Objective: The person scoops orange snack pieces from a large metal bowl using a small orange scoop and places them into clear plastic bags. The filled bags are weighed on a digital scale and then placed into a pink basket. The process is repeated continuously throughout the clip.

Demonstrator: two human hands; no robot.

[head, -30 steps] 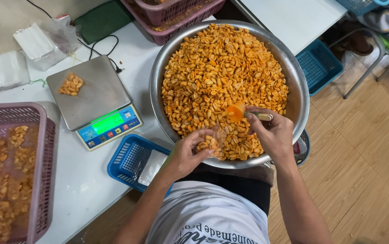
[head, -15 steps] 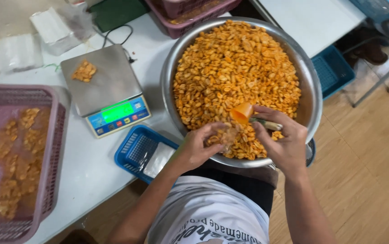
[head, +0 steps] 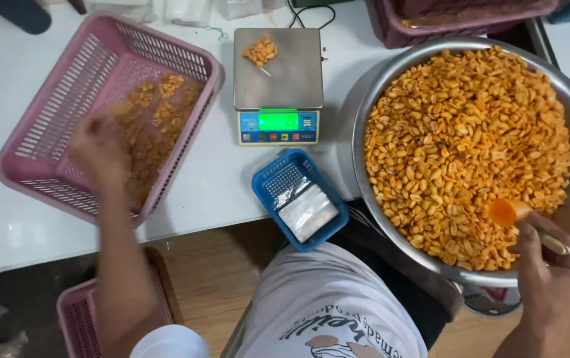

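My right hand [head: 553, 282] is shut on the handle of a small orange scoop [head: 505, 212] at the near edge of a large steel bowl [head: 359, 126] filled with orange coated nuts [head: 464, 146]. Far to the left, my left hand [head: 99, 149] is blurred by motion and hovers over a pink slatted basket [head: 53, 99] that holds clumps or packets of the same nuts [head: 155, 113]. The blur hides whether those fingers grip anything.
A digital scale [head: 278, 79] with a lit green display carries a small pile of nuts [head: 260, 50]. A small blue basket [head: 266, 189] with clear plastic bags [head: 308, 212] sits at the table's front edge. Another pink basket [head: 83, 318] stands on the floor; a dark red one [head: 457, 23] is behind.
My left hand has left the bowl and swung far left over the pink basket. The right hand stays at the bowl's near edge with the scoop. The camera turned left.
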